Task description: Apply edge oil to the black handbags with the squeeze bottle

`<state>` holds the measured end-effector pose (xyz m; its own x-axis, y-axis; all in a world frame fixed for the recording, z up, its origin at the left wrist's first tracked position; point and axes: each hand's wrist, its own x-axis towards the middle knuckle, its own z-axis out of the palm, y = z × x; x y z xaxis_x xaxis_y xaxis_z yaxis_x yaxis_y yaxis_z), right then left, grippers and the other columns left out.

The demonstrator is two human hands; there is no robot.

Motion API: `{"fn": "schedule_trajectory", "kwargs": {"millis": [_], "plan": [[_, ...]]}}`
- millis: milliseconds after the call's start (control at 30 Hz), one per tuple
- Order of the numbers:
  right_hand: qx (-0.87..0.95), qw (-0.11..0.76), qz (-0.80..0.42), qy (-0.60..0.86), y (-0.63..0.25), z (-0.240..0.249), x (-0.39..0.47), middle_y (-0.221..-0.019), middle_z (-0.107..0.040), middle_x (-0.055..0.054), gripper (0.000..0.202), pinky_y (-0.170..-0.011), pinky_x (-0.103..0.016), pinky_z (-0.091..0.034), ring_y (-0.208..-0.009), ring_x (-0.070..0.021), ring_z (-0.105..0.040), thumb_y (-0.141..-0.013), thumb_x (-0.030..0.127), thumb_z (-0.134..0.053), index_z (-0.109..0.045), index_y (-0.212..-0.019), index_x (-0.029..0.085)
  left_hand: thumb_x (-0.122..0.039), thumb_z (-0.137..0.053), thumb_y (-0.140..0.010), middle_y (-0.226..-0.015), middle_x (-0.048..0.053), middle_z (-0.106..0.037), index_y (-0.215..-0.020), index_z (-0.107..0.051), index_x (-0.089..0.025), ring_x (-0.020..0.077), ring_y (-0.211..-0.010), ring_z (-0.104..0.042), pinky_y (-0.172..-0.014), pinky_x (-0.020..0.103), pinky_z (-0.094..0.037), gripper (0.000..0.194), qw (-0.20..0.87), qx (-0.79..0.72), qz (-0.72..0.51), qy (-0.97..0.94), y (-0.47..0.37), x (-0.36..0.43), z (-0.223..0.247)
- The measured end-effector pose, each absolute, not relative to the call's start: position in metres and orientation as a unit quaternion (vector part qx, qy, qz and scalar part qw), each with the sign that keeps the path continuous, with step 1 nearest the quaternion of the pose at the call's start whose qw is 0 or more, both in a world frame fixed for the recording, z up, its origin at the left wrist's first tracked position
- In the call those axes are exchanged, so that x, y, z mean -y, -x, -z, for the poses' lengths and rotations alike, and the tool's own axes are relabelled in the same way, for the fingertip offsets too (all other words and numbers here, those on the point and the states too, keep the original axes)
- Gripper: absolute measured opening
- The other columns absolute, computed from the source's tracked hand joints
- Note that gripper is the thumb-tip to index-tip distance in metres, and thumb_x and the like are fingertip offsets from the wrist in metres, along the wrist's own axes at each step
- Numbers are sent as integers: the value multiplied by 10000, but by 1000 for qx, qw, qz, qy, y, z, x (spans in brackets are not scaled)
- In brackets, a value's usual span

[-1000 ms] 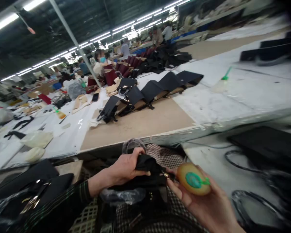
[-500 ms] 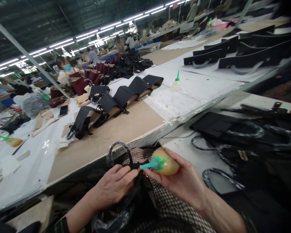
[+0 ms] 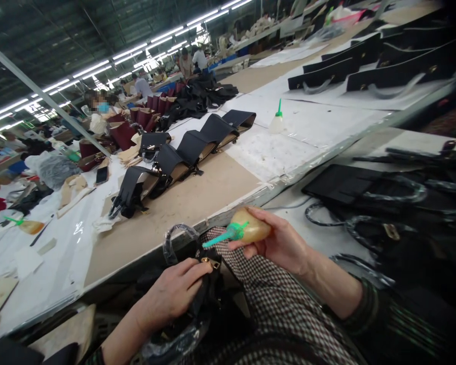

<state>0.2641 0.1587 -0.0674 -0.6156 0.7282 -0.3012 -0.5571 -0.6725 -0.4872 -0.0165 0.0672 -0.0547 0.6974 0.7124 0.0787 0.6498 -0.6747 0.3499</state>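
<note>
Bottle (image 3: 256,226) sits in the curled fingers of my right hand (image 3: 287,243), green nozzle (image 3: 218,238) near the black bag (image 3: 222,317) my left hand's (image 3: 171,289) fingers grip at my lap (image 3: 281,299), so probably midway, though I can't tell what's left.

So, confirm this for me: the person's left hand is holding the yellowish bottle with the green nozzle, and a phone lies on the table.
Not quite: the head view shows the right hand holding the yellowish bottle with the green nozzle; the left hand is on the black bag. A phone does lie on the table.
</note>
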Motion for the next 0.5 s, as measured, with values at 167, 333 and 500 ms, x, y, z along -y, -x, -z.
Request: {"fn": "schedule_trajectory", "kwargs": {"millis": [167, 333, 500], "plan": [[137, 469, -814, 315, -279, 80, -128, -582, -576, -2, 271, -348, -162, -327, -438, -86, -419, -819, 417, -826, -737, -848, 162, -176, -599, -975, -1249, 91, -722, -1247, -670, -256, 256, -1145, -679, -996, 319, -533, 292, 270, -506, -244, -782, 50, -46, 39], [212, 485, -754, 390, -268, 66, -101, -825, -689, -69, 412, -457, -225, -474, -591, -153, -521, -756, 451, -872, -762, -1077, 217, -214, -745, -865, -1139, 82, -758, -1121, -730, -210, 276, -1092, -711, -985, 307, -529, 256, 324, -641, -318, -618, 83, -32, 10], [325, 491, -682, 434, -258, 63, -98, -1103, -751, -93, 597, -584, -295, -612, -831, -291, -706, -636, 513, -909, -730, -1174, 325, -230, -747, -816, -918, 55, -764, -1027, -777, -159, 243, -840, -736, -729, 270, -583, 224, 329, -616, -350, -624, 100, -44, 1]]}}
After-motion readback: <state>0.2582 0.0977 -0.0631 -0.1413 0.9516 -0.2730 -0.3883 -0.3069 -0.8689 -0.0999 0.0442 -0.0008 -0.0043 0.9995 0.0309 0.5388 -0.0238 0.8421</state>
